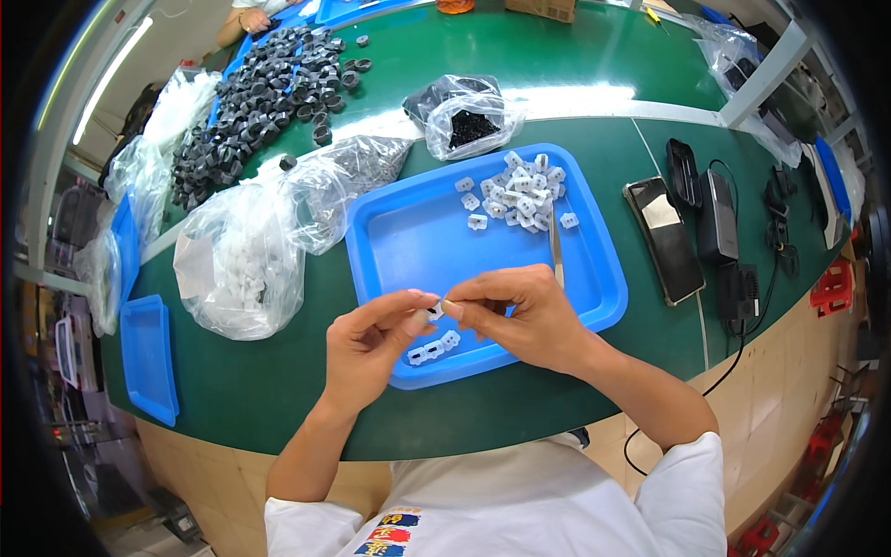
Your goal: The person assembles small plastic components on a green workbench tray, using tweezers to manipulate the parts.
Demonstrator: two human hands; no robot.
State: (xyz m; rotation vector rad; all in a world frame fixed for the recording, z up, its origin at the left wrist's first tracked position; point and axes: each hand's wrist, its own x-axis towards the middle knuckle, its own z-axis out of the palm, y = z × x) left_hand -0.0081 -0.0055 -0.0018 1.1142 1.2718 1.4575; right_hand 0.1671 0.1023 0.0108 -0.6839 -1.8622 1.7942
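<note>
- Over a blue tray (399,243), left hand (371,345) grips a white piece (434,314).
- Right hand (527,311) pinches closed beside it, contents unclear.
- White row (433,349) slants away rightward, nearer left hand.

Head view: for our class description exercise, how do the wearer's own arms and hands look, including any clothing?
The left hand and right hand are ungloved, and no watch shows on either wrist. Both forearms are uncovered below short, loose white sleeves. The matching shirt carries a blue, red and orange print.
</note>
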